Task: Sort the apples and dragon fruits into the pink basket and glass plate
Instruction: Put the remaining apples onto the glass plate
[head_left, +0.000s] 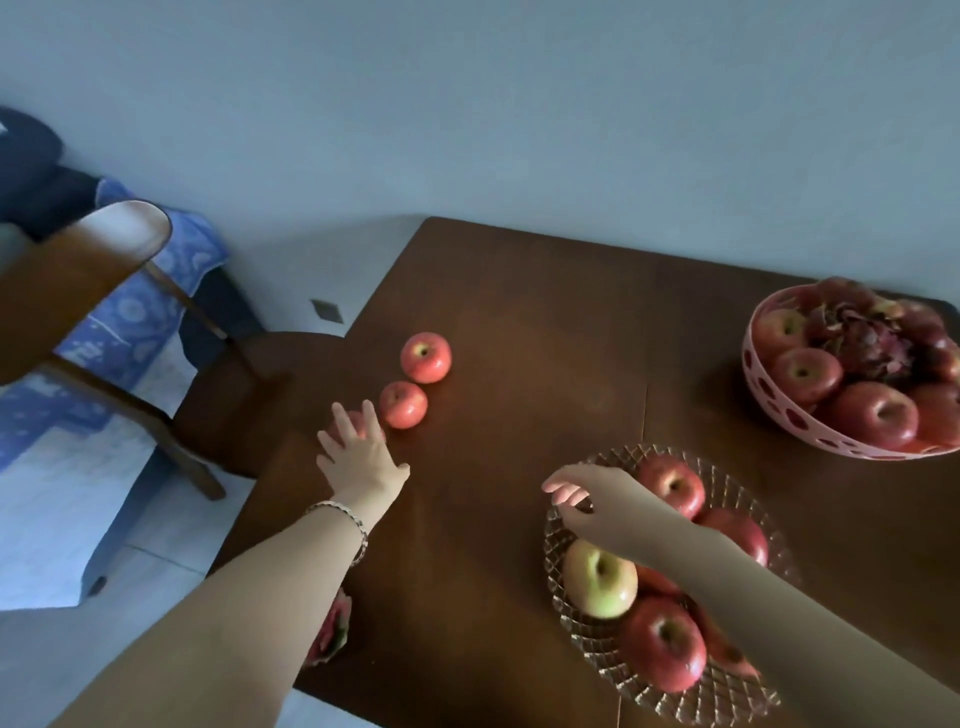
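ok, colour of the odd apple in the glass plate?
Yellow-green apple, among red ones; head view.

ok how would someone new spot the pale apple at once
Start at the glass plate on the table's near side, under the right hand. The pale apple sits at the plate's left edge. It alone is yellow-green; the other apples in the plate are red.

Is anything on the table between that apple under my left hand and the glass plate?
Nothing visible. The left hand covers the apple, and bare table runs from there to the glass plate. The right hand hovers over the plate's rim.
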